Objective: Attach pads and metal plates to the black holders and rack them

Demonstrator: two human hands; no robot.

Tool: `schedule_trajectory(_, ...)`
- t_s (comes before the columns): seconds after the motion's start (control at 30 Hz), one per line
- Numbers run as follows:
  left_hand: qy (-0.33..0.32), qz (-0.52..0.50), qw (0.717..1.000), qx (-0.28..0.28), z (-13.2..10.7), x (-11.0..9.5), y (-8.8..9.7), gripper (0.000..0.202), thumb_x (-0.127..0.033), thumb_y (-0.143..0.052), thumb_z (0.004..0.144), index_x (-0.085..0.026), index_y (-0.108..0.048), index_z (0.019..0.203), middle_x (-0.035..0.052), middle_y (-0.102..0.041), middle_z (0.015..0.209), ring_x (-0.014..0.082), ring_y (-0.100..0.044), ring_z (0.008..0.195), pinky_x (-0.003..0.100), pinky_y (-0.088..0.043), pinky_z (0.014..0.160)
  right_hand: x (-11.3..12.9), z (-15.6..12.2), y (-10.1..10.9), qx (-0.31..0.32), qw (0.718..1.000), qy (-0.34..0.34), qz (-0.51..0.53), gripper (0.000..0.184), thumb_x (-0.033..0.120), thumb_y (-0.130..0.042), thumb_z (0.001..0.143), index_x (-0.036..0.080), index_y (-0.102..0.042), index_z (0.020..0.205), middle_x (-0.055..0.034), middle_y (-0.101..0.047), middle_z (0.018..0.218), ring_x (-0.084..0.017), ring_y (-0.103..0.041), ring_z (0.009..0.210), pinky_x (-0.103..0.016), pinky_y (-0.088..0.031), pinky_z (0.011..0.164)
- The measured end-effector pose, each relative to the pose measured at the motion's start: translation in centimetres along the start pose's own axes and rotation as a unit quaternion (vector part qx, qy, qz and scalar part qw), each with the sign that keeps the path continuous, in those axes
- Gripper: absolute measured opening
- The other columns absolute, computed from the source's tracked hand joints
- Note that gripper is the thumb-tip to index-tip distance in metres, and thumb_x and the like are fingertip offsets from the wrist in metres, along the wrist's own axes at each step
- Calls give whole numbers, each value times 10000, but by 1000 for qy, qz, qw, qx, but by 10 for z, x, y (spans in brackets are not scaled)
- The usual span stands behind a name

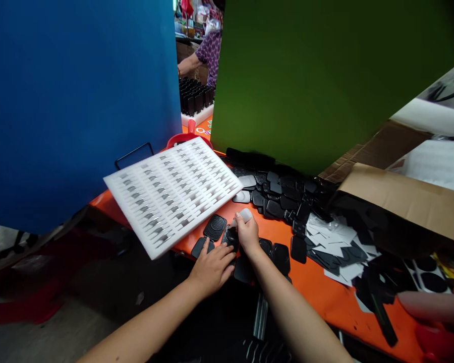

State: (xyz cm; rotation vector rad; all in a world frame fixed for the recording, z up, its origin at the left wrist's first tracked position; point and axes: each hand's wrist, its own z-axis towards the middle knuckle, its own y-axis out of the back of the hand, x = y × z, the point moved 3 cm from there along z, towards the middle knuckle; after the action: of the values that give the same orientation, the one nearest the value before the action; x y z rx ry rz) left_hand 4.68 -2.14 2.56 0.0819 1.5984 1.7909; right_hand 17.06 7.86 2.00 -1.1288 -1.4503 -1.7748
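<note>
My right hand [246,233] is closed around a small white block [243,216] and presses it down on a black pad [231,237] at the near edge of the orange table [318,290]. My left hand [211,267] lies with fingers spread, holding that pad in place. A ribbed oval black pad [215,227] and another flat black pad [201,247] lie just left of my hands. More black pads [280,256] sit to the right of my right wrist.
A white foam tray [172,191] with slots tilts at the left. A heap of black pads [280,194] and white backing scraps [335,242] lie behind. An open cardboard box [401,199] stands right. Blue and green panels block the rear; another person [204,53] works beyond.
</note>
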Motion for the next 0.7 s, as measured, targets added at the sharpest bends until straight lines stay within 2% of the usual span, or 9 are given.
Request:
schedule_trajectory(0.2, 8, -14, 1000, 15, 0, 2, -2, 317, -339, -397, 841, -280, -480, 1141, 8, -525, 1197, 204, -423, 1137, 520, -35, 1017, 0, 4, 0, 4, 1000, 10, -23, 373, 518, -463, 713, 164, -575, 750, -32, -627, 646, -172, -574, 618, -250, -396, 559)
schedule_trajectory(0.3, 4, -16, 1000, 26, 1, 3, -1, 327, -355, -403, 836, -284, -472, 1148, 4, -518, 1202, 206, -419, 1137, 514, -46, 1016, 0, 4, -1, 10, 999, -19, 24, 383, 520, -450, 722, 158, -571, 750, -32, -621, 629, -162, -566, 567, -246, -402, 524)
schedule_trajectory(0.4, -3, -10, 999, 34, 3, 4, 2, 343, -365, -427, 820, -285, -473, 1150, 7, -521, 1187, 209, -416, 1130, 491, -73, 1020, 0, -1, -9, 44, 994, -43, 87, 393, 522, -435, 738, 151, -558, 778, -33, -618, 645, -147, -553, 520, -238, -406, 482)
schedule_trajectory(0.5, 0, -7, 999, 43, 5, 4, 4, 345, -374, -458, 798, -282, -486, 1129, 7, -526, 1154, 204, -422, 1108, 464, -80, 1028, 5, -7, -17, 57, 994, -25, 92, 370, 513, -451, 739, 158, -548, 778, -25, -610, 647, -142, -543, 525, -237, -407, 494)
schedule_trajectory(0.7, 7, -3, 999, 54, 7, 6, 0, 326, -412, -463, 785, -258, -524, 1066, 29, -515, 1147, 209, -416, 1096, 452, -82, 1032, 16, -14, -20, 48, 998, 37, 1, 325, 491, -460, 743, 178, -545, 727, -9, -591, 621, -154, -534, 583, -243, -388, 542)
